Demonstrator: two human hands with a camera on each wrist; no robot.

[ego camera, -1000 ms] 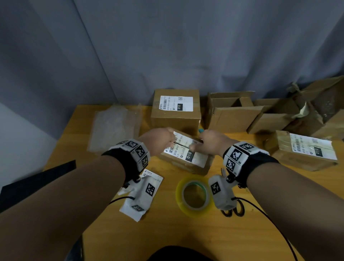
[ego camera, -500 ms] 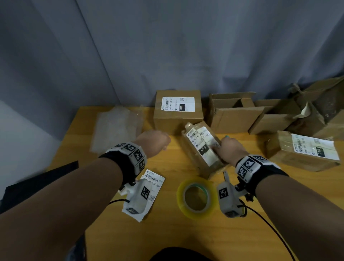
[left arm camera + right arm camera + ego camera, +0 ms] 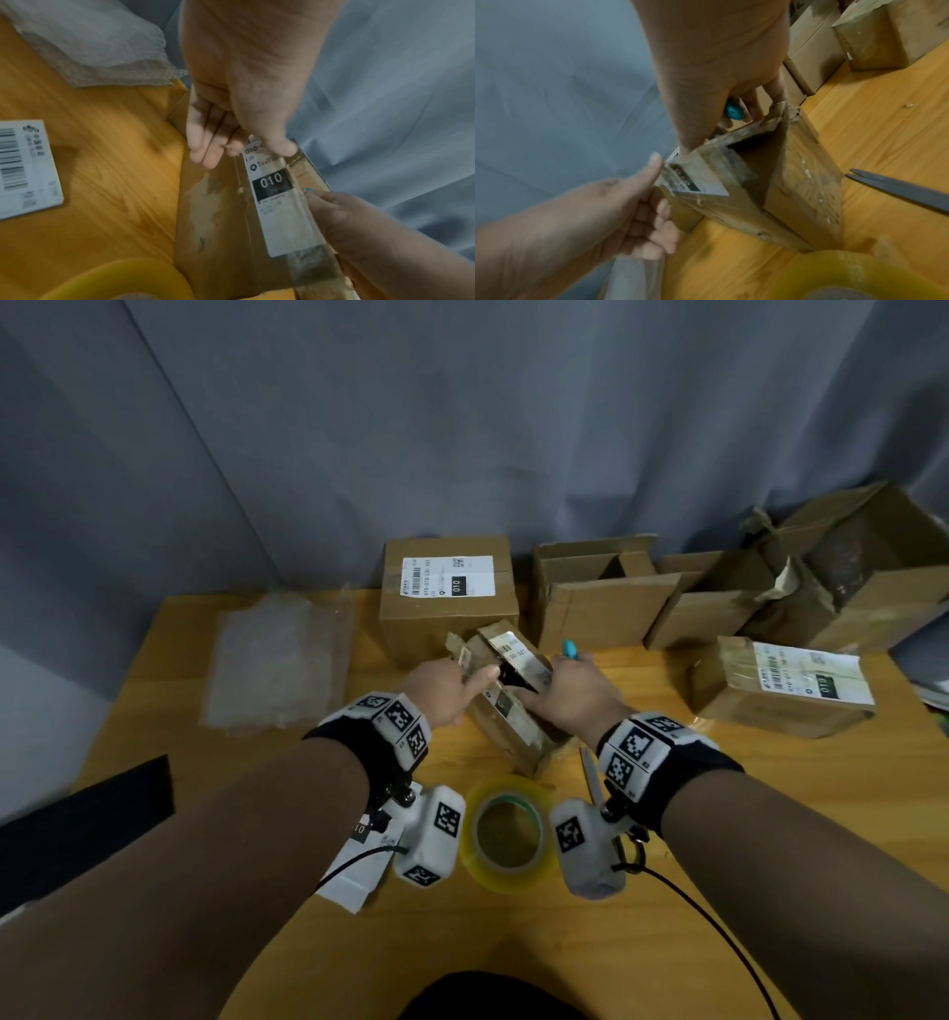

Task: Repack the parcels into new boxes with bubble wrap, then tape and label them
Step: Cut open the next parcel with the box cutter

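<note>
A small worn parcel with a "010" label stands tilted on the wooden table, in front of the back boxes. Its top flaps are parted along the slit label, and a dark inside shows. My left hand pinches the left flap between thumb and curled fingers. On the right flap my right hand grips with the thumb on top. A teal-ended tool sits among the fingers of that hand. What is inside the parcel is hidden.
A yellow tape roll, scissors and a loose label lie near me. Bubble wrap lies at the back left. A labelled box, open boxes, torn boxes and another labelled parcel line the back and right.
The parcel was turned end-on and tipped up by my right hand. My left hand let go, then came back to the left flap, and the flaps now stand parted.
</note>
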